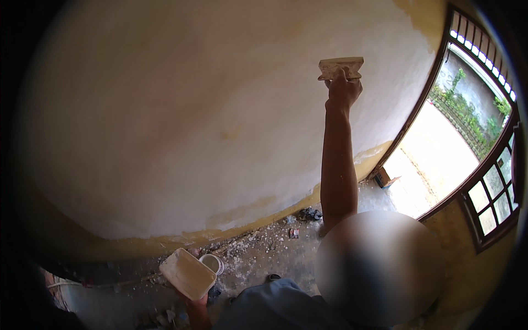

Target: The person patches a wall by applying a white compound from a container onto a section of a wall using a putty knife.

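My right arm reaches up to the wall (209, 110), which is largely coated in white with yellow-ochre borders. My right hand (345, 92) is closed round a wide, putty-smeared scraper (341, 63) held at the wall's surface. Down at the lower left, my left hand (195, 302) grips a shallow rectangular tray (190, 275) from below. A pale, putty-like coat covers the tray's face. Most of the left fingers are hidden beneath it.
A white bucket (213, 264) stands behind the tray. White crumbs, a dark plastic bag (309, 214) and a small red packet (293, 234) litter the floor by the wall. An open doorway (440, 137) and a cardboard box (385, 177) are at right. A blurred round patch hides the lower right.
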`<state>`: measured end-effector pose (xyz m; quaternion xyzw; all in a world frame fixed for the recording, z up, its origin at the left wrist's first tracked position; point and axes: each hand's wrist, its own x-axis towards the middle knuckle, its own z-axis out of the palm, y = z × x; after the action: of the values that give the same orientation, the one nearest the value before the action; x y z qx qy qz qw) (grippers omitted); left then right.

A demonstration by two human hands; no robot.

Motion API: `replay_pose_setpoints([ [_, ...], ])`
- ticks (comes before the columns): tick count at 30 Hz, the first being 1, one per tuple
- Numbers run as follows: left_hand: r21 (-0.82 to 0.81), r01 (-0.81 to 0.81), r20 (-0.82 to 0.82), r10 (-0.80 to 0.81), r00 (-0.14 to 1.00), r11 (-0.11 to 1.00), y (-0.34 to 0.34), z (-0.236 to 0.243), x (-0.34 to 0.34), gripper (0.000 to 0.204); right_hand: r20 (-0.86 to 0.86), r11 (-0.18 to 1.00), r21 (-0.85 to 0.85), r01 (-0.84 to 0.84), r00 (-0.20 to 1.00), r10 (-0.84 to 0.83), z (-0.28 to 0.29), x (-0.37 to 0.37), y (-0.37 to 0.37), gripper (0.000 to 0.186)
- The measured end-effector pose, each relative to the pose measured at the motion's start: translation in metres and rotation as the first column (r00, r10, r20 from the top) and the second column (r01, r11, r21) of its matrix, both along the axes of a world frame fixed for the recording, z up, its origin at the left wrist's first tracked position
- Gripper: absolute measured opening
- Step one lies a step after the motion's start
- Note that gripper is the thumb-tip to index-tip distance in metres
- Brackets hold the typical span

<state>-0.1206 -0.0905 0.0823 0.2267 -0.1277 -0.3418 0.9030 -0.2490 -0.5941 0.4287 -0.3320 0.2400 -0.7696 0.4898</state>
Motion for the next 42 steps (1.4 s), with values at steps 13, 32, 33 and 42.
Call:
replay_pose_setpoints([
  [13,0.009,0.028,0.159,-0.029,0.987,1.000,-0.011,-0.012,-0.007,0.071,-0.900,0.953,-0.300,0.043,0.319,-0.298,-0.042,0.026,0.014,0.028],
  [32,0.049,0.014,-0.011,-0.014,1.000,0.999,-0.005,-0.015,-0.005,0.081,-0.694,0.978,-0.055,0.201,0.696,-0.183,0.132,0.066,0.012,0.036],
  [33,0.044,0.017,0.010,-0.017,1.000,0.999,-0.004,-0.016,-0.005,0.081,-0.654,0.983,0.012,0.182,0.746,-0.129,0.148,0.066,0.012,0.040],
  [42,-0.040,-0.020,0.163,0.026,0.986,0.999,-0.011,-0.014,-0.013,0.082,-0.351,0.542,-0.509,0.668,0.414,-0.840,0.217,0.021,-0.077,0.021],
])
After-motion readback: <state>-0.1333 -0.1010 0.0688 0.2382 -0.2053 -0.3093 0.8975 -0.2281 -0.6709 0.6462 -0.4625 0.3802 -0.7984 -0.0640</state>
